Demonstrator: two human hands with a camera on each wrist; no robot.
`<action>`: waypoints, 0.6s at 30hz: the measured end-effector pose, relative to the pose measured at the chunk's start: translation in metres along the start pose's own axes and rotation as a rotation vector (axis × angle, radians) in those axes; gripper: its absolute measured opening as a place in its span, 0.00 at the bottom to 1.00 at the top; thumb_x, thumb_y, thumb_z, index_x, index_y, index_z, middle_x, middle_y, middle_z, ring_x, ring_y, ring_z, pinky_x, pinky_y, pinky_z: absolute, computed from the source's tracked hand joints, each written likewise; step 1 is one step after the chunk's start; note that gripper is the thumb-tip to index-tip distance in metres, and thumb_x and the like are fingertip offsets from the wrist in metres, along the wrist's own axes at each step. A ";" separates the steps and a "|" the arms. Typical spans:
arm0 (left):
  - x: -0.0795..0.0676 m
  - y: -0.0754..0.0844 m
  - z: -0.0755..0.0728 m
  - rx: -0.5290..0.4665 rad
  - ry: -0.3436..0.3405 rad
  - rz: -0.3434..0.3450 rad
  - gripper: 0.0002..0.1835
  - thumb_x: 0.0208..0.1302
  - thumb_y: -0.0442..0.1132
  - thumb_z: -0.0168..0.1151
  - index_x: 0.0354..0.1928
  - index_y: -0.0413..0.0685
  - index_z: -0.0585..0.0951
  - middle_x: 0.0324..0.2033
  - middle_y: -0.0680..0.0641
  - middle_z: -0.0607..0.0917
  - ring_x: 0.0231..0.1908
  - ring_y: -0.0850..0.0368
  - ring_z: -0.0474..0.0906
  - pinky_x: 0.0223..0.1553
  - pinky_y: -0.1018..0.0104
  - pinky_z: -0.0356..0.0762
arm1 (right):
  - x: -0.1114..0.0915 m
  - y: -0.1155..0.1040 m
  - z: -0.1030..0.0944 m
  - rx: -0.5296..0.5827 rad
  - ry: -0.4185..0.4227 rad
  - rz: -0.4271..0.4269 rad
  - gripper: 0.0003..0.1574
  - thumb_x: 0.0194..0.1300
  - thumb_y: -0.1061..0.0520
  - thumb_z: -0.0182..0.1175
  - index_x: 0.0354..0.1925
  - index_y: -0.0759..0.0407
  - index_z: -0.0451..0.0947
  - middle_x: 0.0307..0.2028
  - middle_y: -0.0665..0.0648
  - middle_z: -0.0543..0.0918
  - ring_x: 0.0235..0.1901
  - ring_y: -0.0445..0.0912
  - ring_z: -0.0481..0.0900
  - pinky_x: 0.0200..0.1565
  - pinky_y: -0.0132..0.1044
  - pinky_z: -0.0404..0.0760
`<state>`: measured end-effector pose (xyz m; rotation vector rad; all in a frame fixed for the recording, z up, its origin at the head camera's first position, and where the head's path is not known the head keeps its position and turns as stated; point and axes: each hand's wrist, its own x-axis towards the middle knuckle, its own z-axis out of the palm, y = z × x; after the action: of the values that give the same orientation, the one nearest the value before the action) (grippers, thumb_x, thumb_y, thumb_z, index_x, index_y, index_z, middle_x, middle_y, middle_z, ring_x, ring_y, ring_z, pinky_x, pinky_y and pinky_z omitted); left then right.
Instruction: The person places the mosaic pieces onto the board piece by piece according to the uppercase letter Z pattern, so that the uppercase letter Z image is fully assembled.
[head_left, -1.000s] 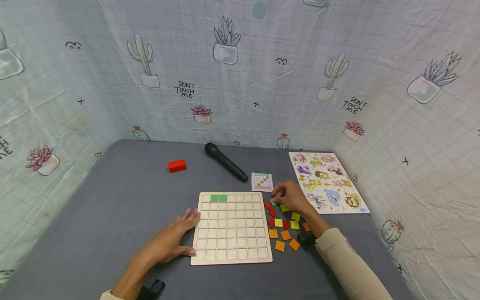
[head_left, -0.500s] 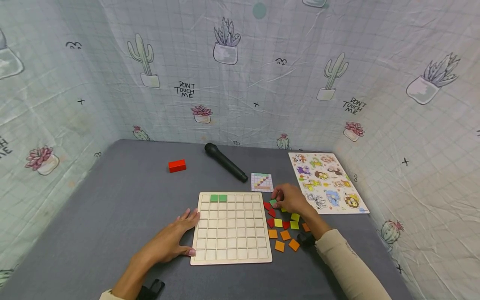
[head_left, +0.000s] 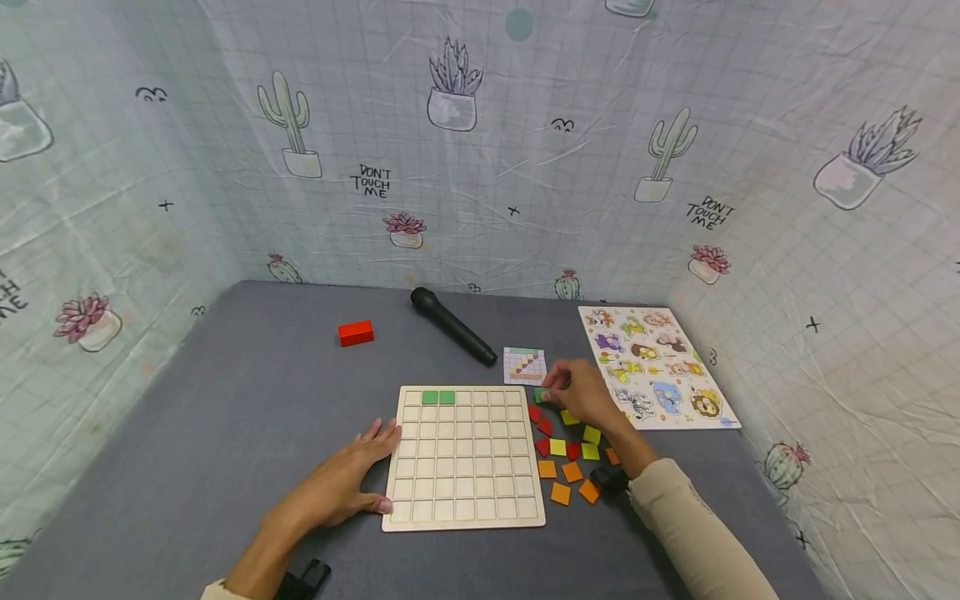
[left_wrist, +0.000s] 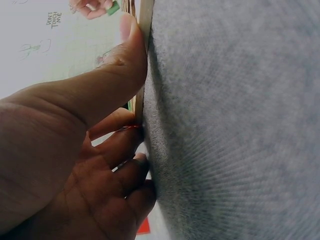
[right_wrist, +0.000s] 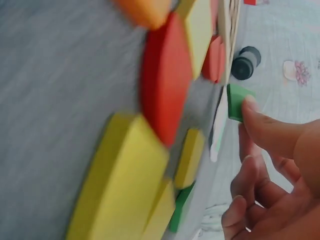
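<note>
A pale wooden grid board (head_left: 465, 467) lies in front of me, with two green tiles (head_left: 438, 397) side by side in its top row. My left hand (head_left: 348, 475) rests along the board's left side, fingers spread, its thumb (left_wrist: 127, 45) at the board's edge. Beyond the upper right corner of the board, my right hand (head_left: 583, 395) pinches a green square tile (right_wrist: 237, 102) between thumb and fingers, raised off the cloth. Red, yellow and orange tiles (head_left: 560, 493) lie scattered below that hand. One more green tile (right_wrist: 181, 207) shows past the yellow ones in the right wrist view.
A small pattern card (head_left: 525, 367) lies just behind the board. Farther back are a black microphone (head_left: 453, 327) and a red block (head_left: 356, 333). A sheet of cartoon animals (head_left: 660, 367) lies at the right, near the patterned cloth wall (head_left: 480, 167).
My right hand has picked up the green tile from beside the red ones and moved it slightly left and away from me. The left hand stays at the board's edge.
</note>
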<state>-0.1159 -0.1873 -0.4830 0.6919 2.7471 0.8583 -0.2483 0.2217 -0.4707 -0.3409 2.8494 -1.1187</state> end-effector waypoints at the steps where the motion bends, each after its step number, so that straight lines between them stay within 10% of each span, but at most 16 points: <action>1: 0.000 0.000 0.000 0.000 -0.001 -0.001 0.57 0.53 0.47 0.82 0.81 0.37 0.62 0.83 0.37 0.59 0.83 0.32 0.51 0.80 0.35 0.55 | 0.001 -0.002 0.001 0.012 0.011 0.002 0.06 0.66 0.61 0.75 0.37 0.55 0.85 0.30 0.55 0.86 0.27 0.47 0.78 0.29 0.36 0.76; 18: 0.001 0.000 0.001 0.001 -0.006 -0.018 0.58 0.52 0.47 0.82 0.82 0.38 0.62 0.83 0.38 0.59 0.83 0.33 0.51 0.81 0.35 0.54 | 0.027 -0.058 0.047 0.085 -0.025 -0.023 0.07 0.63 0.57 0.78 0.33 0.50 0.87 0.29 0.51 0.87 0.28 0.45 0.79 0.29 0.36 0.75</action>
<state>-0.1166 -0.1862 -0.4839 0.6673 2.7445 0.8501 -0.2572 0.1437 -0.4653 -0.3807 2.7731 -1.2267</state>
